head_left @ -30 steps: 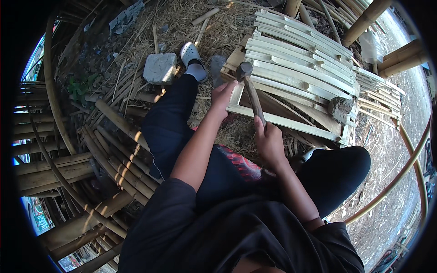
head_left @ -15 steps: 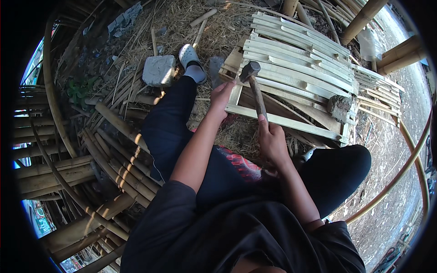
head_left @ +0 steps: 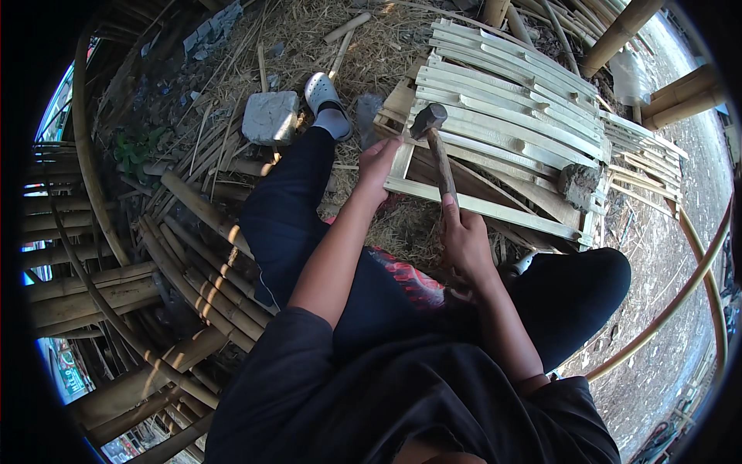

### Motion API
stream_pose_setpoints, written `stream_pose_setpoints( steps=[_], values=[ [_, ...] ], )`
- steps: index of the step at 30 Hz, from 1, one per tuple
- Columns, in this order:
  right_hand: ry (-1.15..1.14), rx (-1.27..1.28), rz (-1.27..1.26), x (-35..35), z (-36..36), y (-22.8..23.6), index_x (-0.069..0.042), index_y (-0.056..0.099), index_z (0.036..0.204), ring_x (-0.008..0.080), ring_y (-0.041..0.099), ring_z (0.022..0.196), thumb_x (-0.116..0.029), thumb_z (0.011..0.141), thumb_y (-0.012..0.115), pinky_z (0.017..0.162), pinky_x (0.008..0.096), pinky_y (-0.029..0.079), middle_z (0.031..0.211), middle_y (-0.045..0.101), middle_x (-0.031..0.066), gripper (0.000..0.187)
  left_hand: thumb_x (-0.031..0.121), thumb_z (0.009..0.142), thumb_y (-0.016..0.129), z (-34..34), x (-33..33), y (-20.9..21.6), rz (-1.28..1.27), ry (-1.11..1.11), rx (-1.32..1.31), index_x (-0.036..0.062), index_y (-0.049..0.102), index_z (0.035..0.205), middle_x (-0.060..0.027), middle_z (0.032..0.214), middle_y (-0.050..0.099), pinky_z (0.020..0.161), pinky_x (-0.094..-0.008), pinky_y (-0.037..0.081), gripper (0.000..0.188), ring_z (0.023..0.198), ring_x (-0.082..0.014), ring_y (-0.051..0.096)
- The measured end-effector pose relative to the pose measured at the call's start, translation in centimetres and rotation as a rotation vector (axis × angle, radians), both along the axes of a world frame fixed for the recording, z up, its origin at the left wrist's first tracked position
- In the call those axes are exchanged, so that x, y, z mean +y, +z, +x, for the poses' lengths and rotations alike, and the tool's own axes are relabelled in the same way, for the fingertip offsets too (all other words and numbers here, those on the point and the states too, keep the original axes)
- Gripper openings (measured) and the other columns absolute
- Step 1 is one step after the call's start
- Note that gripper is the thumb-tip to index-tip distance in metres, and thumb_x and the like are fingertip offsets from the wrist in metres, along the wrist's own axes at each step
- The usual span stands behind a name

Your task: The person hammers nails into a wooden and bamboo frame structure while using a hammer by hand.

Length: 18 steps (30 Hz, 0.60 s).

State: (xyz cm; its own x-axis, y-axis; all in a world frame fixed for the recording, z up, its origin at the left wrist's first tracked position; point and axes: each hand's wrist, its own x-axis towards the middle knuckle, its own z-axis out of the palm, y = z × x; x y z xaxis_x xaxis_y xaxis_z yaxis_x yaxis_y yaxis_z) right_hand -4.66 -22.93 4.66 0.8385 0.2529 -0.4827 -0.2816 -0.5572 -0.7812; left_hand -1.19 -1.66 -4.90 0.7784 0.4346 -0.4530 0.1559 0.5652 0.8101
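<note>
My right hand is wrapped round the wooden handle of a hammer. Its dark metal head hovers over, or rests on, the near left corner of a slatted bamboo panel; I cannot tell which. Right beside the hammer head, my left hand has its thumb and fingers pinched together at that corner. Whatever sits between those fingertips is too small to make out. Pale split strips run across the panel, and one strip lies along its near side. A rough grey-brown brick piece weighs on the right end.
A grey concrete block lies left of my outstretched foot in a light clog. Bamboo poles are stacked on the left. More thin strips lie right of the panel, near upright bamboo posts. Straw covers the ground ahead.
The hammer head has shifted very slightly to the right, and my right hand has moved a touch with it. My left hand stays pinched at the same corner.
</note>
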Motion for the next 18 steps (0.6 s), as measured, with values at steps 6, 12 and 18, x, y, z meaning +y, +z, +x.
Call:
stream_pose_setpoints(
  steps=[6, 12, 18],
  values=[
    [0.013, -0.051, 0.042, -0.7, -0.2, 0.9, 0.009, 0.060, 0.080, 0.0230, 0.057, 0.060, -0.050, 0.106, 0.047, 0.061, 0.0426, 0.047, 0.061, 0.057, 0.0172, 0.066, 0.029, 0.093, 0.072, -0.1, -0.1, 0.1, 0.004, 0.020, 0.002, 0.0062, 0.071, 0.102, 0.0000, 0.086, 0.070, 0.066, -0.0273, 0.052, 0.025, 0.072, -0.0097, 0.066],
    [-0.052, -0.254, 0.143, -0.2, -1.5, 0.9, -0.002, 0.053, 0.072, 0.0121, 0.045, 0.053, -0.049, 0.108, 0.043, 0.050, 0.0346, 0.037, 0.058, 0.048, 0.0031, 0.060, 0.031, 0.092, 0.073, -0.2, 0.1, 0.1, 0.017, -0.016, -0.007, 0.0055, 0.071, 0.105, -0.0005, 0.089, 0.070, 0.068, -0.0284, 0.052, 0.029, 0.076, -0.0101, 0.066],
    [-0.059, -0.108, 0.096, -0.5, 0.7, 0.6, 0.009, 0.056, 0.073, 0.0306, 0.055, 0.057, -0.047, 0.107, 0.046, 0.062, 0.0477, 0.046, 0.062, 0.056, 0.0233, 0.066, 0.028, 0.093, 0.072, -0.1, 0.0, 0.1, 0.004, -0.002, 0.038, 0.0039, 0.070, 0.112, -0.0030, 0.094, 0.072, 0.071, -0.0274, 0.054, 0.031, 0.078, -0.0110, 0.068]
  ],
)
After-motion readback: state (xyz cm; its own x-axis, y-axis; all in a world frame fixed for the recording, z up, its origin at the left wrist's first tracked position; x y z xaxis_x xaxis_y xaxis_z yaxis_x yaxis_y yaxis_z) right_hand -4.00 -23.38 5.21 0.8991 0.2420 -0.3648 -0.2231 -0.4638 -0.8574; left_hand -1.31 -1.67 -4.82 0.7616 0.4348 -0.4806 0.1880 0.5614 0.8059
